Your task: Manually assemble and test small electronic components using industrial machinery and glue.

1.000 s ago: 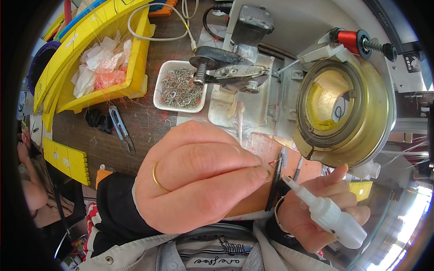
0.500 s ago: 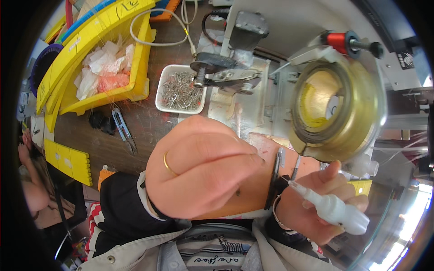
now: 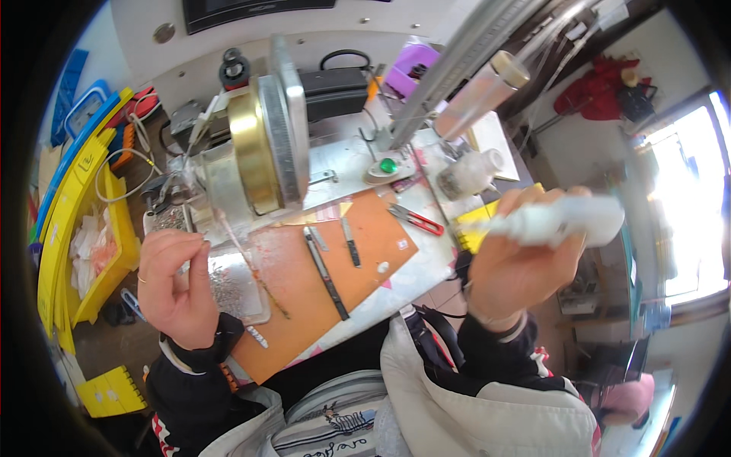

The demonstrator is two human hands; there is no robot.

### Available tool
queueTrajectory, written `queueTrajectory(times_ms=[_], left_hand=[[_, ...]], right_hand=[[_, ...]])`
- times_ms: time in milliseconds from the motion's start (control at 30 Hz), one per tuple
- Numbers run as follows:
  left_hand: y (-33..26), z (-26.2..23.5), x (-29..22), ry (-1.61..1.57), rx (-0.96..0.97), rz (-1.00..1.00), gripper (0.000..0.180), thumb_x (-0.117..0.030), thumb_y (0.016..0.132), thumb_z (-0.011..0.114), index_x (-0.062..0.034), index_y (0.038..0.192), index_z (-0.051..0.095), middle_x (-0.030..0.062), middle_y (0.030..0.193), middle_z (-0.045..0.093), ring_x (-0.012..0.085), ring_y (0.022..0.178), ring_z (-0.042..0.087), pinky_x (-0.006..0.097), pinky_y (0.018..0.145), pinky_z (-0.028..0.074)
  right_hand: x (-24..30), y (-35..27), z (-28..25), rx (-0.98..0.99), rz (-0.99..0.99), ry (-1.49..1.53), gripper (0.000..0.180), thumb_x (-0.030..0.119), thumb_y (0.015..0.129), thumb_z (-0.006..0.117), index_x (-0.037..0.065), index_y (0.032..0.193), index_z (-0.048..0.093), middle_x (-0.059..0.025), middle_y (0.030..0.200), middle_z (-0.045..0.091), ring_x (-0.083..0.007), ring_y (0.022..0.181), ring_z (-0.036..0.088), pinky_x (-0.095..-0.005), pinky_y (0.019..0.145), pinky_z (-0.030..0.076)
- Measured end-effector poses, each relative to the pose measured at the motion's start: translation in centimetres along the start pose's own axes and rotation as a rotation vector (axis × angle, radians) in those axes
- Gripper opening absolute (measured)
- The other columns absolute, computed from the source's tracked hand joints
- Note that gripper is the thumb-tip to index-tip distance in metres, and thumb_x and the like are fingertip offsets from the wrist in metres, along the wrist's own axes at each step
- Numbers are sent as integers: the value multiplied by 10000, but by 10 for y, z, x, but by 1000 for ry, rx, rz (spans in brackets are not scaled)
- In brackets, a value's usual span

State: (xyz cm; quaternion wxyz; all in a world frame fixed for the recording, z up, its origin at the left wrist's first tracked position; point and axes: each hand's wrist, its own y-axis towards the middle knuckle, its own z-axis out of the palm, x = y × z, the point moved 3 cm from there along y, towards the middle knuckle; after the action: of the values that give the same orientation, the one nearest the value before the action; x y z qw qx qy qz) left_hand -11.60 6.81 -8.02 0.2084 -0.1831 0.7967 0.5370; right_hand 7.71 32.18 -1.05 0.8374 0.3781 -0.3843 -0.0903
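Observation:
My left hand (image 3: 177,286), a ring on one finger, is over the left end of the orange mat (image 3: 285,266). Its thumb and forefinger are pressed together; anything between them is too small to make out. Under and beside it lies a clear tray (image 3: 259,301) of small metal bits. My right hand (image 3: 514,278) is wrapped round a white squeeze bottle (image 3: 582,219) with a thin nozzle, held sideways above the table's right edge. The nozzle points left and is blurred. On the mat lie a black pen-like tool (image 3: 326,276), a small blade tool (image 3: 350,244) and a thin stick (image 3: 259,276).
Behind the mat stands a machine with a brass-coloured wheel (image 3: 247,152). A red-handled cutter (image 3: 416,219), a green button (image 3: 387,165) and a cloudy jar (image 3: 468,175) are to the right. At left is a yellow bin (image 3: 126,236) of tissue. A metal post (image 3: 449,76) rises at the back.
The view has swung to the right. My hands have moved apart: the left has gone left, still pinched, and the right has lifted the bottle away to the right.

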Motion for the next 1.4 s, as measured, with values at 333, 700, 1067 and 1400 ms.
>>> queueTrajectory(times_ms=[333, 700, 1067, 1400], left_hand=[[-6, 2, 4, -86, -16, -11, 161, 152, 887, 633, 34, 997, 626, 114, 984, 624, 225, 921, 584, 317, 852, 472], [-3, -1, 3, -40, -58, -10, 232, 165, 796, 703, 18, 967, 649, 120, 914, 657, 260, 845, 619, 331, 768, 495], [-1, -1, 10, -107, -69, 47, 229, 149, 790, 741, 13, 959, 667, 122, 929, 665, 249, 835, 636, 326, 758, 506], [6, -6, 3, -44, 72, 55, 256, 133, 818, 713, -11, 1015, 640, 135, 1040, 654, 261, 924, 615, 342, 840, 488]], right_hand=[[-26, 81, -145, -63, 45, -777, 266, 221, 1061, 585, -13, 1186, 600, -34, 918, 677, -67, 754, 576, -250, 683, 490], [-55, 29, -130, -101, 409, -723, 421, 166, 990, 664, -9, 1357, 556, 55, 788, 484, -26, 672, 433, -196, 575, 355], [-41, -113, 22, 1276, 432, -953, 365, 164, 857, 775, 64, 1166, 610, -57, 796, 658, -220, 658, 646, -338, 601, 504], [-45, -99, 11, 1128, 881, -670, 246, 121, 992, 561, 46, 1212, 639, -68, 806, 688, -143, 643, 639, -284, 617, 510]])
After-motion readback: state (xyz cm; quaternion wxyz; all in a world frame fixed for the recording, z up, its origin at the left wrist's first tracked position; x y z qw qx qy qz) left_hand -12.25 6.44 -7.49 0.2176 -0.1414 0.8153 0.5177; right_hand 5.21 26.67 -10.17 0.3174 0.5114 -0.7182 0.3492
